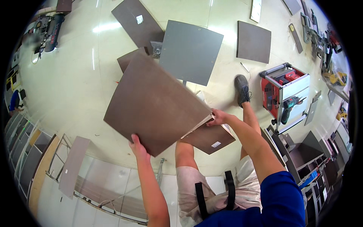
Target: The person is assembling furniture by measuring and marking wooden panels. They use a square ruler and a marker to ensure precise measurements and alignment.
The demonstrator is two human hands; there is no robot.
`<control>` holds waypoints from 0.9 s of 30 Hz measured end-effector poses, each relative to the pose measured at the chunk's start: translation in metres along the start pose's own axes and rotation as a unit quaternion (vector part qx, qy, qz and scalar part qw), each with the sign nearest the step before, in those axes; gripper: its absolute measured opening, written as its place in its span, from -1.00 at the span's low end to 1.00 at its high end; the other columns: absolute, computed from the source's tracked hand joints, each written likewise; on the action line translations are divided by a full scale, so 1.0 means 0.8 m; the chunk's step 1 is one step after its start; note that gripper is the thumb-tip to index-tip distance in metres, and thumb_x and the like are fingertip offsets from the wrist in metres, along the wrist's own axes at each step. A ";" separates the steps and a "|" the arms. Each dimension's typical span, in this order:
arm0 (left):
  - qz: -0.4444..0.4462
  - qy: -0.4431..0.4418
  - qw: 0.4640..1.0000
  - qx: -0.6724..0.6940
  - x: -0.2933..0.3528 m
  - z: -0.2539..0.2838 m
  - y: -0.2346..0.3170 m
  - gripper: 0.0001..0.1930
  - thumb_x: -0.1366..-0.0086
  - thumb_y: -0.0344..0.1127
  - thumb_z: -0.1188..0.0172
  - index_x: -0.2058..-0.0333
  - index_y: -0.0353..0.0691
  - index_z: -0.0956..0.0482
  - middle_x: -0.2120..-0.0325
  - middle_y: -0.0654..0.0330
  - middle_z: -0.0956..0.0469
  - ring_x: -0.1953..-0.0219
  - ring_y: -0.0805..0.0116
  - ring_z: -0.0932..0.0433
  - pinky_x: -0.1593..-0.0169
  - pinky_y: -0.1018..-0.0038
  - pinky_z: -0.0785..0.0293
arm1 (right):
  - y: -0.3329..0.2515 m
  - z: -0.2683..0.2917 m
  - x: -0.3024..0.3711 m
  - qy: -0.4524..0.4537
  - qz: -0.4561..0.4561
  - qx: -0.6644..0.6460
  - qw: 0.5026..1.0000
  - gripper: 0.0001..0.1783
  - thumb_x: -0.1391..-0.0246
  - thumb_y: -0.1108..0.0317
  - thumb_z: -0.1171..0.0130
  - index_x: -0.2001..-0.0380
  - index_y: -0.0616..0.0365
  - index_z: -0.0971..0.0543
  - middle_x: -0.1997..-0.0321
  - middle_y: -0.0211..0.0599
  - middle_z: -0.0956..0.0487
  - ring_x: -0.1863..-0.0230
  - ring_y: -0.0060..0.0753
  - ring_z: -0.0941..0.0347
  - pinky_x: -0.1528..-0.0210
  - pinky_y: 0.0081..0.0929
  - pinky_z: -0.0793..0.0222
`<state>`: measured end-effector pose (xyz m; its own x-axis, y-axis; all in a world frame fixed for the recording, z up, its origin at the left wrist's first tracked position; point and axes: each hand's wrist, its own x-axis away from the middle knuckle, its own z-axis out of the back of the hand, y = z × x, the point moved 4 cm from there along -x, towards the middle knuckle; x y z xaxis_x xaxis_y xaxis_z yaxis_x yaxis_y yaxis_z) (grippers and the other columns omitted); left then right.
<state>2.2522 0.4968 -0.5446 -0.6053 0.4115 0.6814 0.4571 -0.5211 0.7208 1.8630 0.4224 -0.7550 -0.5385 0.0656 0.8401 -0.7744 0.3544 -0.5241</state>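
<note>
Brown panel point(155, 104), held tilted above the floor, is gripped by both hands: left hand point(138, 147) clasps its near edge, right hand point(218, 117) pinches its right corner. Right of the panel, a red table saw point(284, 94) carries a cordless drill point(291, 106) on its side.

A small white rectangular label point(216, 144) is sitting on the lower brown panel point(208, 138); another white label point(139, 19) is lying on the far brown panel point(137, 22).
</note>
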 end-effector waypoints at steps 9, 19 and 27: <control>-0.078 -0.072 0.993 -0.043 -0.121 -0.191 0.003 -0.37 -0.29 -0.05 -0.33 -0.13 -0.41 -0.38 -0.07 0.13 -0.48 -0.08 0.32 -0.45 -0.14 0.36 -0.39 | -0.041 0.040 -0.003 -0.076 0.032 0.146 0.986 -0.03 0.31 -0.16 -0.52 -0.08 0.31 -0.46 -0.06 0.14 -0.55 -0.11 0.09 -0.48 -0.17 -0.18 -0.39; -0.103 -0.153 0.959 -0.217 -0.174 -0.289 0.011 -0.58 -0.23 -0.14 -0.40 0.10 -0.36 -0.58 0.23 0.21 -0.63 0.17 0.41 -0.55 0.02 0.44 -0.45 | 0.040 0.014 -0.035 -0.102 0.054 0.139 0.984 -0.07 0.32 -0.16 -0.53 -0.12 0.13 -0.51 -0.10 0.01 -0.57 -0.14 0.03 -0.48 -0.21 -0.21 -0.36; -0.225 -0.138 0.921 -0.286 -0.178 -0.308 0.026 -0.57 -0.13 -0.14 -0.47 0.18 -0.36 -0.59 0.29 0.11 -0.66 0.23 0.29 -0.61 0.10 0.41 -0.50 | -0.002 -0.064 -0.031 -0.178 0.003 0.257 0.950 -0.30 0.30 -0.16 -0.47 0.05 -0.06 -0.66 0.07 -0.18 -0.67 0.01 -0.12 -0.59 0.01 -0.15 -0.52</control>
<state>2.1873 0.2427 -0.6583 -0.4253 0.8148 0.3941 -0.2648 -0.5284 0.8066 1.8944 0.4678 -0.7682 -0.5501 -0.2851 0.7849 -0.7822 -0.1532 -0.6039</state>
